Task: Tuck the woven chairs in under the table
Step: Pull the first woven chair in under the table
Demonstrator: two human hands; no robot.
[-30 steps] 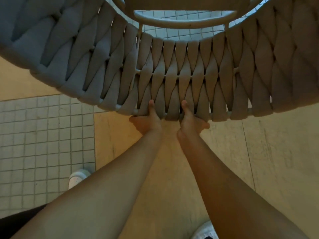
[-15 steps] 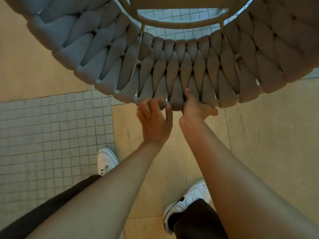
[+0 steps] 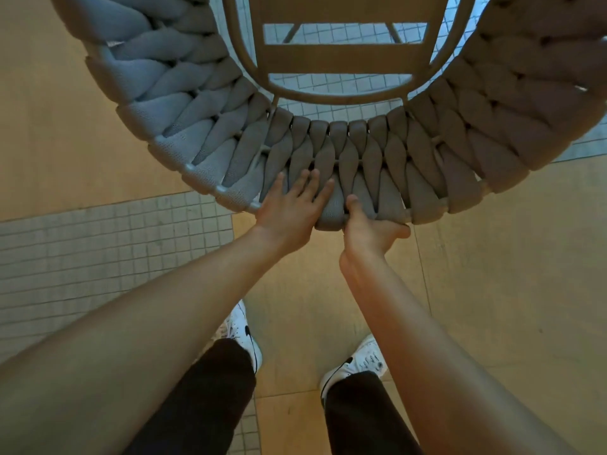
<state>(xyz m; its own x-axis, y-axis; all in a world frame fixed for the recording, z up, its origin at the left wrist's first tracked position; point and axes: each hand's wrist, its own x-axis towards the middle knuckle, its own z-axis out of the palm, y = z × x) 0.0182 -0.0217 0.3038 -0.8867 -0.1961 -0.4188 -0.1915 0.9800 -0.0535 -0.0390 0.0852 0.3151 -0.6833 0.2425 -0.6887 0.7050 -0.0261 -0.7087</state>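
A woven chair [image 3: 460, 149] fills the top of the head view, its curved back made of thick grey braided straps. Its slatted wooden seat frame [image 3: 338, 60] shows through the middle. My left hand [image 3: 292, 208] lies flat on the top of the backrest with fingers spread apart. My right hand [image 3: 371, 224] grips the rim of the backrest beside it, thumb on top and fingers curled underneath. No table is in view.
The floor is tan slabs [image 3: 492, 290] with a patch of small grey tiles [image 3: 98, 251] at the left and more under the chair. My two white shoes [image 3: 243, 333] [image 3: 358, 366] and dark trouser legs stand just behind the chair.
My left hand let go of the rim, lifted, and now rests flat on the backrest. The right hand kept its grip. The chair moved away and my feet stepped forward into view.
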